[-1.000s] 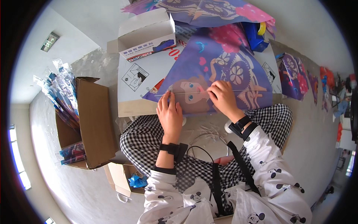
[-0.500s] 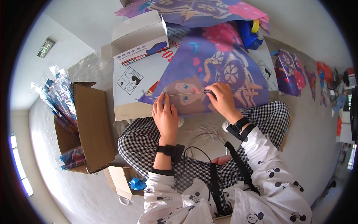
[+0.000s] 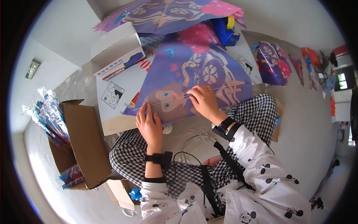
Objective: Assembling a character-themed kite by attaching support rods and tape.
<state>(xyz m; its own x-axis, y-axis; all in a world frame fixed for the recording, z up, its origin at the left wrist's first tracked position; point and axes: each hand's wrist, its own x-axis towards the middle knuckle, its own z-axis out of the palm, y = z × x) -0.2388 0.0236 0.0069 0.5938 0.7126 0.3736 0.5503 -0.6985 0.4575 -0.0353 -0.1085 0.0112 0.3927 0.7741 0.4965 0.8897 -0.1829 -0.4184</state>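
A purple printed kite (image 3: 169,71) with a cartoon figure lies spread on a flat white cardboard surface, its pointed corner to the left. Across it runs a thin pale rod (image 3: 164,100). Beside that left corner, the fingertips of my left hand (image 3: 149,128) press down on the rod and the cloth, fingers stretched and the thumb apart. Farther right along the rod is my right hand (image 3: 205,102), its thumb and forefinger pinched on it near a small dark piece. The undersides of the fingertips are hidden.
Behind the kite lie more printed sheets (image 3: 160,16), an open white box (image 3: 115,48) and a blue tape dispenser (image 3: 225,33) with yellow tape. On the left, a cardboard box (image 3: 87,142) holds plastic-wrapped bundles (image 3: 48,115). Another printed kite (image 3: 274,63) is at the right.
The view has shifted, so the kite, boxes and hands appear farther left and slightly tilted. Both hands stay at about the same places on the rod.
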